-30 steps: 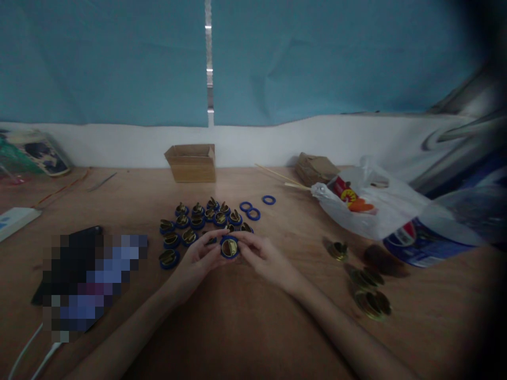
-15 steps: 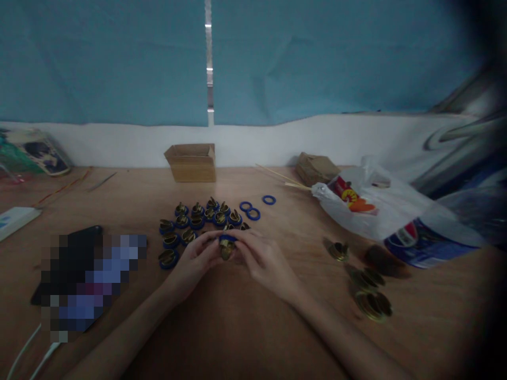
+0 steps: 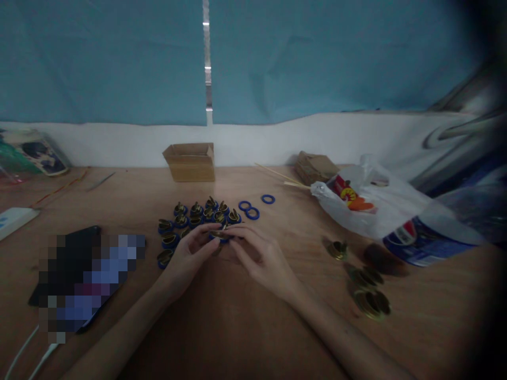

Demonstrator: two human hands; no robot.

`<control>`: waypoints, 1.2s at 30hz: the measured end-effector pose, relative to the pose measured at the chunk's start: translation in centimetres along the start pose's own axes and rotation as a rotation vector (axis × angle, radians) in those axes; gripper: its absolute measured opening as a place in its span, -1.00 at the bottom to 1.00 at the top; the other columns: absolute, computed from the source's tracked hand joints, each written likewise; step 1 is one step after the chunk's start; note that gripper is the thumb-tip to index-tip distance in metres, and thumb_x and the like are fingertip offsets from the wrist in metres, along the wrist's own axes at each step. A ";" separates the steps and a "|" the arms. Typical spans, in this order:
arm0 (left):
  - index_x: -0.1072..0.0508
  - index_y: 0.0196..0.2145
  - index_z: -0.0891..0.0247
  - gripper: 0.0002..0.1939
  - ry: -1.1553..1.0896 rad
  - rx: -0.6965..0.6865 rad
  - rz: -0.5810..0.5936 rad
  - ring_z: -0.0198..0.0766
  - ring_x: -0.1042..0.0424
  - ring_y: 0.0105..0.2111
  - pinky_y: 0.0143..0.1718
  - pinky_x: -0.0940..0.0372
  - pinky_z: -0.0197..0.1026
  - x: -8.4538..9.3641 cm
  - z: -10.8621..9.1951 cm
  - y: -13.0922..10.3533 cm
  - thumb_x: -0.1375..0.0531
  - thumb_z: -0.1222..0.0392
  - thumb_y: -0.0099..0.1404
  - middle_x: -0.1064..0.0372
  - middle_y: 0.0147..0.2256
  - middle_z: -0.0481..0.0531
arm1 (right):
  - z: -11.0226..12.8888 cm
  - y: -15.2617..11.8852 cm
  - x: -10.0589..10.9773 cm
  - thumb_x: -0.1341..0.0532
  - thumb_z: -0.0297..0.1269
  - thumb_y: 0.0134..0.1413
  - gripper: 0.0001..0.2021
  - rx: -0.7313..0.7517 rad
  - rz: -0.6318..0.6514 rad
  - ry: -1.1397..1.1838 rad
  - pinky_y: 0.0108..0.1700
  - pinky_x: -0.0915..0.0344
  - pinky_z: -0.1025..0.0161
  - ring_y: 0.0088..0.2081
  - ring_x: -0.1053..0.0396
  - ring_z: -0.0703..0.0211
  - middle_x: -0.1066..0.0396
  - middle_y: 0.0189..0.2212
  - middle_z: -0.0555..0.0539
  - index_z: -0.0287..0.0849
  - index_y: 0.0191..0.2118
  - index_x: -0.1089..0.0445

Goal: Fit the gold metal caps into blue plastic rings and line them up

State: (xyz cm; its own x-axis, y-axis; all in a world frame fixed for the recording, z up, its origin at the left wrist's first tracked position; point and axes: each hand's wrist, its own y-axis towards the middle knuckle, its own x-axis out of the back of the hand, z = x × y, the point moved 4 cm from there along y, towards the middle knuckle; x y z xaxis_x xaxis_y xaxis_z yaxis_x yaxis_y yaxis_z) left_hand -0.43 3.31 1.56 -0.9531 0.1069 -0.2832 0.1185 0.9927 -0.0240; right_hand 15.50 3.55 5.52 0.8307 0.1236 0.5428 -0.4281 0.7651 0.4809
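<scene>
Between both hands, just above the table, is a round brass flap fitting (image 3: 216, 234) with a blue ring around it. My left hand (image 3: 190, 256) pinches its left side between thumb and fingers. On the opposite side, the fingertips of my right hand (image 3: 263, 256) close on its edge; they partly cover it. Right behind my hands stands a cluster of similar brass fittings (image 3: 196, 209) in blue rings, their flaps pointing up. Past them to the right lie three loose blue rings (image 3: 252, 213). Several brass fittings without visible rings (image 3: 372, 303) rest at the right.
An open cardboard box (image 3: 192, 169) stands by the wall. On the right are a brown paper package (image 3: 317, 168), a clear plastic bag (image 3: 356, 216), thin sticks and a blue Pepsi-labelled container (image 3: 423, 243). A dark phone (image 3: 91, 232), a blurred-out device and white cables lie left.
The held fitting has turned over in my fingers: the brass part pointed down towards me, and now its brass face is up above the blue edge. Both hands stay nearly in place.
</scene>
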 end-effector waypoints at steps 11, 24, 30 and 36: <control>-0.39 -0.08 0.22 -0.45 -0.055 -0.180 -0.116 -0.04 -0.38 0.02 -0.02 -0.31 -0.08 2.5 -3.0 0.7 -0.38 0.38 -0.07 -0.42 0.01 0.15 | -2.3 -1.0 -2.5 -0.07 -0.36 0.16 -0.87 -0.201 0.142 -0.166 -0.46 -0.12 0.29 -0.48 -0.25 0.26 -0.31 -0.50 0.00 -0.16 -0.40 -0.27; -0.36 -0.05 0.27 -0.56 0.053 -0.114 0.022 -0.10 -0.42 -0.01 0.01 -0.29 -0.08 1.3 -1.4 0.6 -0.30 0.35 0.09 -0.47 -0.06 0.18 | -2.6 -1.2 -3.2 -0.05 -0.37 0.18 -0.84 -0.216 0.180 -0.131 -0.45 -0.10 0.29 -0.49 -0.24 0.26 -0.30 -0.51 0.01 -0.16 -0.44 -0.23; -0.37 -0.06 0.28 -0.57 0.095 -0.060 -0.048 -0.07 -0.44 -0.05 -0.03 -0.31 -0.04 1.3 -0.7 0.6 -0.31 0.25 0.10 -0.46 -0.06 0.19 | -2.4 -1.0 -3.8 -0.07 -0.18 0.21 -0.83 -0.392 0.171 0.357 -0.52 -0.19 0.33 -0.58 -0.26 0.31 -0.28 -0.58 0.07 -0.16 -0.30 -0.29; -0.40 -0.07 0.27 -0.67 0.119 -0.058 0.023 -0.06 -0.38 0.02 0.08 -0.21 0.01 0.8 -0.3 0.4 -0.24 0.18 0.20 -0.44 -0.03 0.18 | -3.1 -1.3 -5.0 -0.13 -0.09 0.13 -0.75 -0.564 0.172 0.672 -0.51 -0.27 0.36 -0.61 -0.35 0.35 -0.40 -0.54 0.03 -0.20 -0.35 -0.24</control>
State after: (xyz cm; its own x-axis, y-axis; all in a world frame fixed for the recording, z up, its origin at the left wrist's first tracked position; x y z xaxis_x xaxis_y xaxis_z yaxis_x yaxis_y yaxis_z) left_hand -1.24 3.82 1.57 -0.9771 0.1323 -0.1669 0.1277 0.9911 0.0376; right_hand 12.97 3.92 0.04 0.8803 0.4737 -0.0273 -0.4743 0.8770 -0.0761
